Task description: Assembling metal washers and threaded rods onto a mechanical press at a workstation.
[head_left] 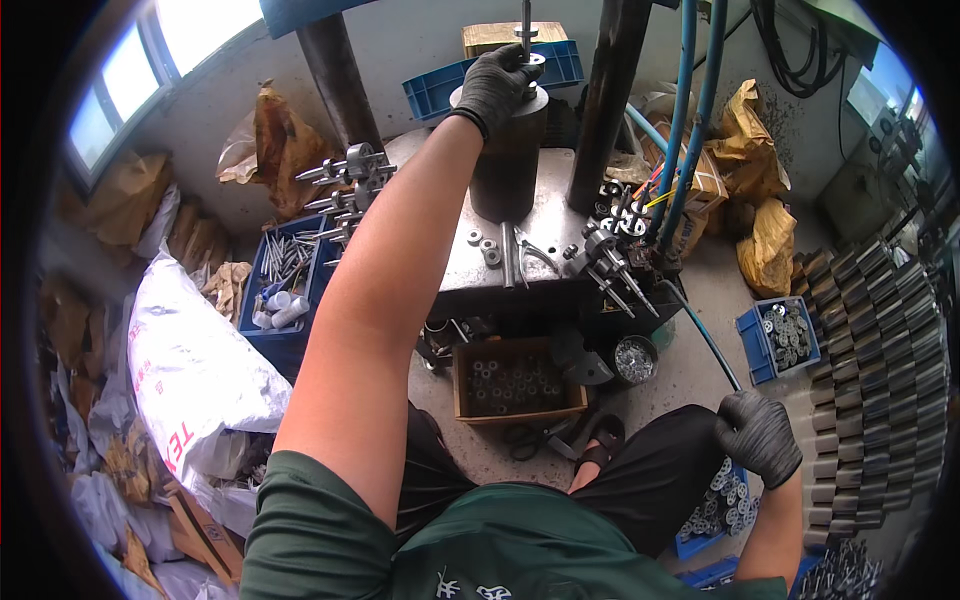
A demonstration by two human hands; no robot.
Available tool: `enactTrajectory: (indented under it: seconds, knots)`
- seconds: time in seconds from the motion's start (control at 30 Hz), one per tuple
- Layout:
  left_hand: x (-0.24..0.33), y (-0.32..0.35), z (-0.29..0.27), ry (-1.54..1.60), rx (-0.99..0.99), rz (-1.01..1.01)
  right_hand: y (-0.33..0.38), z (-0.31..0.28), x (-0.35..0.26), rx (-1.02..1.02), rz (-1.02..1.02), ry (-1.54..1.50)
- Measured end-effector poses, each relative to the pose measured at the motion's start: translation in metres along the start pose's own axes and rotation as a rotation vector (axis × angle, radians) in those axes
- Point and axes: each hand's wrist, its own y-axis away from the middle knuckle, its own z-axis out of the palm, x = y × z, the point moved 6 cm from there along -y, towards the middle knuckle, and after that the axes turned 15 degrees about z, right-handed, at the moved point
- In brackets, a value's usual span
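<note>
My left hand [490, 88], in a dark grey glove, reaches far forward over the thick metal cylinder [505, 165] of a press. Its fingers close around a small round metal part [536, 62] on top, under a thin vertical rod [526, 25]. The fingers partly hide how the part sits. At the right, my gloved right hand [758, 437] is wrapped around the end of a long lever [705, 338] that slants up to the press. On the metal table [455, 262] lie several small rings [489, 250], a short bar [507, 255] and pliers [540, 260].
Gear-and-shaft assemblies [605, 262] stand at the table's right edge, more [350, 190] at its left. Blue hoses [690, 120] run beside the press column [608, 100]. A wooden box [520, 412] of rings sits below. Stacked metal parts [880, 370] line the right side.
</note>
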Motion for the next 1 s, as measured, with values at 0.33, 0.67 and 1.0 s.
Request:
enactTrajectory:
  seconds: [0.33, 0.67, 1.0]
  knots:
    - [-0.001, 0.001, -0.002, 0.157, 0.038, 0.002, -0.008, -0.015, -0.005, -0.044, -0.019, -0.010]
    - [0.009, 0.004, -0.006, 0.071, -0.007, 0.096, -0.018, -0.027, -0.003, -0.066, 0.003, -0.126]
    - [0.020, 0.006, 0.004, 0.006, 0.029, 0.001, -0.052, -0.085, 0.001, 0.483, -0.099, -0.153]
